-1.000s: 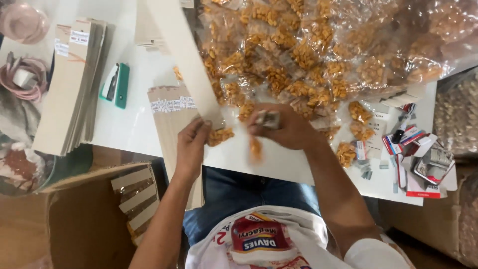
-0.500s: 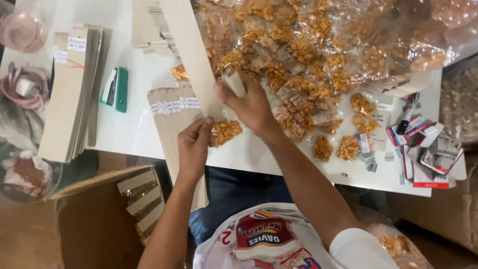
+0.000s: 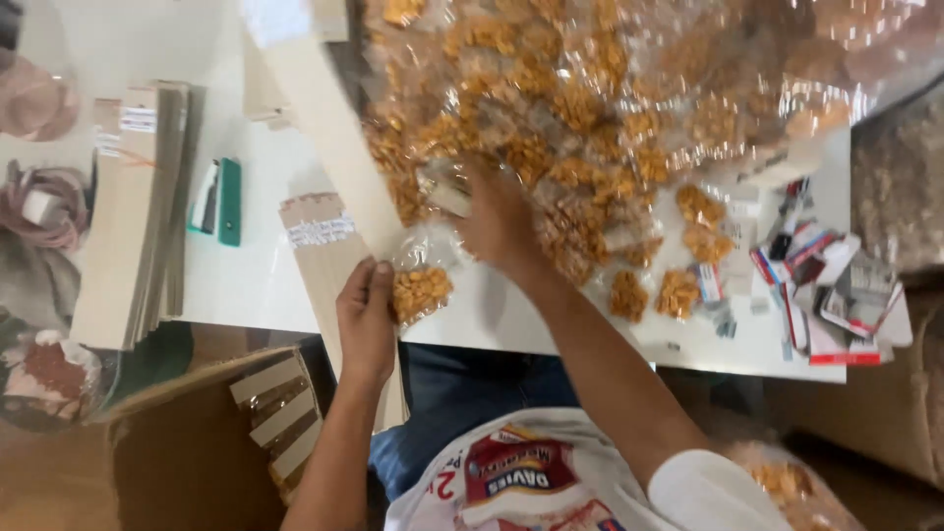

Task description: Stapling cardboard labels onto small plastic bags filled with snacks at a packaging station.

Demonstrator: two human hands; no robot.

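A heap of small clear packets of orange snack (image 3: pixel 590 128) covers the far middle of the white table (image 3: pixel 256 285). My left hand (image 3: pixel 366 317) is at the table's front edge and pinches one snack packet (image 3: pixel 421 291) against a long brown cardboard strip (image 3: pixel 324 246). My right hand (image 3: pixel 499 224) reaches into the near edge of the heap, fingers curled on a small pale object (image 3: pixel 447 197) whose kind I cannot make out. Loose packets (image 3: pixel 678 291) lie to the right of my right forearm.
A green stapler (image 3: pixel 222 200) lies left of the strip, beside a stack of cardboard strips (image 3: pixel 128 226). An open cardboard box (image 3: pixel 187 452) with filled strips stands below the table at left. Small red and white boxes (image 3: pixel 831 300) crowd the right end.
My right hand has moved from the table's front edge away from me, into the heap of packets, with the pale object in it. My left hand has stayed on its packet.
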